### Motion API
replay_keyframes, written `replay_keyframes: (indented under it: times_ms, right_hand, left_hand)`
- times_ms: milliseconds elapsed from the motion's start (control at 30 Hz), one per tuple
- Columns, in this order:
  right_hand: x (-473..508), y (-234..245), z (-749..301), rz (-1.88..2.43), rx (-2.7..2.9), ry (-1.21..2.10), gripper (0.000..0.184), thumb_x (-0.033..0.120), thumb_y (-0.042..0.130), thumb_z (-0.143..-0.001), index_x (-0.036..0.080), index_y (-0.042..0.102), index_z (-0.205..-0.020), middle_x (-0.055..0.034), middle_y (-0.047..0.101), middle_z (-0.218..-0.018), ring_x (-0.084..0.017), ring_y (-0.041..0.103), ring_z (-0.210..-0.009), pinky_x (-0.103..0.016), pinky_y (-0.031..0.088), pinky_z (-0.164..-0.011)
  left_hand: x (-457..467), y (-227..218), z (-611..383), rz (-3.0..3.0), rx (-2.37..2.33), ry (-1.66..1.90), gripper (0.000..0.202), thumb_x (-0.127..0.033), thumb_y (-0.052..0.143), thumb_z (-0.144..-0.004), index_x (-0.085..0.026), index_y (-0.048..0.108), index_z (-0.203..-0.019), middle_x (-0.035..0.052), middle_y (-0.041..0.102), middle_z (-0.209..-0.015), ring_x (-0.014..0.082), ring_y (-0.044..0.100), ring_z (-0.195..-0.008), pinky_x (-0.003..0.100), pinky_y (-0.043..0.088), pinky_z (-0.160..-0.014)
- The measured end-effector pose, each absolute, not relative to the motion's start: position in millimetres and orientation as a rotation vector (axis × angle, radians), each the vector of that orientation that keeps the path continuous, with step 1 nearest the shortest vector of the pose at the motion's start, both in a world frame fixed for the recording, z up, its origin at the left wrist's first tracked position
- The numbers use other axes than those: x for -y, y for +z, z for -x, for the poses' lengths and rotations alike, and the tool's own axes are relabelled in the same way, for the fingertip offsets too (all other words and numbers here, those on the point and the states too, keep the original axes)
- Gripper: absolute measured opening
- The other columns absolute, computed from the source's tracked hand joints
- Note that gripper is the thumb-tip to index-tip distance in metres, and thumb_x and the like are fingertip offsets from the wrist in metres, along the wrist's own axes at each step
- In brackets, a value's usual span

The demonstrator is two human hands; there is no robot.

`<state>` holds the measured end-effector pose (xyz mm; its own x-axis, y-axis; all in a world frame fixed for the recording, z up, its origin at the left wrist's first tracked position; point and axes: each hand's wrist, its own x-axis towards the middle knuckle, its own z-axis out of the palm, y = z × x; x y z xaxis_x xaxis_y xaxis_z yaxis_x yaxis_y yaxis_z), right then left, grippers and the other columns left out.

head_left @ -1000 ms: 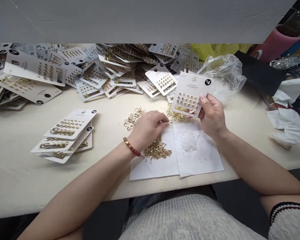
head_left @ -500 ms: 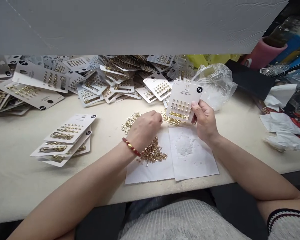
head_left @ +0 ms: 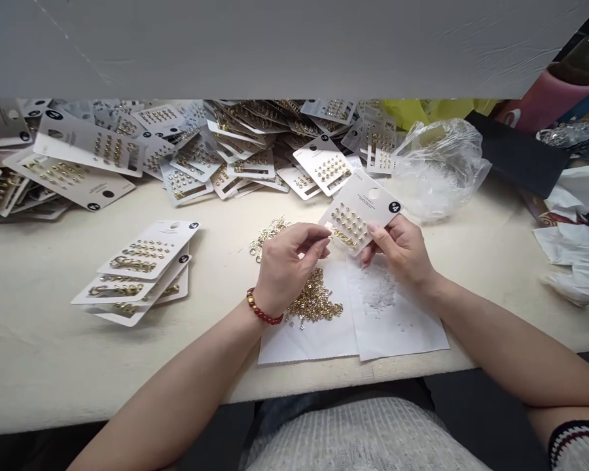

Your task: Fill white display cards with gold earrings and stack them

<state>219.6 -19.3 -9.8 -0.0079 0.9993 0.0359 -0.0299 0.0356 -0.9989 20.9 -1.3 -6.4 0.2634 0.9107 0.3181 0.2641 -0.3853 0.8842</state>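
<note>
My right hand (head_left: 400, 252) grips a white earring card (head_left: 368, 196) by its lower right edge, thumb on the front. The card is tilted and carries rows of small studs with gold hoops along the bottom. Close to the card's lower left corner, my left hand (head_left: 294, 261) has thumb and fingertips pinched together; what they hold, perhaps a tiny gold piece, is too small to name. Beneath the left hand, a heap of gold studs (head_left: 319, 297) lies on white paper (head_left: 304, 347). Loose gold hoops (head_left: 267, 235) lie behind that hand. Small clear earring backs (head_left: 377, 294) rest on the right-hand paper.
A small stack of filled earring cards (head_left: 142, 261) stands at left. Many more cards (head_left: 245, 137) are heaped along the back under a grey panel (head_left: 275, 46). At right are a plastic bag (head_left: 436, 170), a pink cup (head_left: 554, 98) and crumpled tissues (head_left: 569, 255).
The card has tilted clockwise in my right hand. My left hand has turned from palm-down to a pinch beside the card's lower edge. The view has shifted slightly left.
</note>
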Motion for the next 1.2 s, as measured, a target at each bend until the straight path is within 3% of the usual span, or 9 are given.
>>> replay_keyframes:
  times_ms: [267, 733, 933, 1000, 1067, 1133, 1200]
  right_hand:
    - [28, -5, -211, 1.181, 1.26, 1.186, 0.037, 0.053, 0.059, -0.091, 0.016, 0.06, -0.083, -0.0013, 0.068, -0.059, -0.015, 0.068, -0.051, -0.031, 0.064, -0.049]
    - [31, -3, -210, 1.171, 1.276, 1.162, 0.037, 0.052, 0.058, -0.092, 0.017, 0.06, -0.078, -0.0022, 0.07, -0.057, -0.017, 0.069, -0.049, -0.032, 0.063, -0.049]
    - [34, -1, -210, 1.203, 1.575, 0.942, 0.038, 0.043, 0.05, -0.098, 0.019, 0.064, -0.073, -0.0022, 0.071, -0.06, -0.015, 0.07, -0.054, -0.031, 0.061, -0.053]
    - [35, 2, -211, 1.182, 1.692, 0.857, 0.036, 0.04, 0.048, -0.099, 0.019, 0.068, -0.078, -0.0039, 0.074, -0.071, -0.015, 0.071, -0.06, -0.033, 0.062, -0.06]
    - [37, 5, -211, 1.108, 1.791, 0.805, 0.027, 0.037, 0.051, -0.098, 0.02, 0.072, -0.097, -0.0077, 0.075, -0.102, -0.015, 0.07, -0.068, -0.037, 0.063, -0.07]
    - [39, 9, -210, 1.009, 1.867, 0.797, 0.033, 0.037, 0.057, -0.095, 0.023, 0.065, -0.123, -0.0112, 0.061, -0.137, -0.014, 0.07, -0.074, -0.04, 0.064, -0.075]
    - [40, 12, -211, 0.966, 1.876, 0.785, 0.048, 0.04, 0.058, -0.093, 0.025, 0.054, -0.138, -0.0128, 0.047, -0.153, -0.014, 0.068, -0.074, -0.04, 0.063, -0.072]
  left_hand:
    - [6, -10, -27, -1.861, -1.104, 1.267, 0.006, -0.015, 0.067, -0.086, -0.02, 0.07, -0.086, 0.0017, 0.073, -0.083, 0.012, 0.068, -0.076, 0.026, 0.061, -0.065]
    - [4, -13, -27, -2.141, -1.17, 1.194, 0.006, -0.016, 0.064, -0.086, -0.018, 0.065, -0.08, 0.0015, 0.07, -0.072, 0.0106, 0.062, -0.061, 0.025, 0.054, -0.056]
    - [5, -13, -27, -2.354, -1.196, 1.126, 0.01, -0.015, 0.06, -0.086, -0.019, 0.061, -0.077, 0.0011, 0.068, -0.068, 0.0125, 0.062, -0.061, 0.027, 0.053, -0.056]
    - [4, -13, -27, -2.294, -1.206, 1.112, 0.008, -0.017, 0.062, -0.086, -0.019, 0.063, -0.078, 0.0016, 0.069, -0.069, 0.0127, 0.062, -0.061, 0.028, 0.053, -0.056]
    - [4, -15, -28, -2.094, -1.179, 1.152, 0.005, -0.018, 0.064, -0.086, -0.019, 0.065, -0.082, 0.0017, 0.072, -0.074, 0.0127, 0.065, -0.063, 0.028, 0.056, -0.058]
    - [2, -20, -27, -1.857, -1.097, 1.213, 0.004, -0.022, 0.063, -0.09, -0.021, 0.066, -0.087, 0.002, 0.074, -0.081, 0.0133, 0.068, -0.069, 0.029, 0.059, -0.063]
    - [1, -24, -25, -1.719, -1.012, 1.235, 0.012, -0.028, 0.054, -0.096, -0.024, 0.065, -0.094, 0.0037, 0.075, -0.091, 0.0152, 0.072, -0.079, 0.032, 0.062, -0.07]
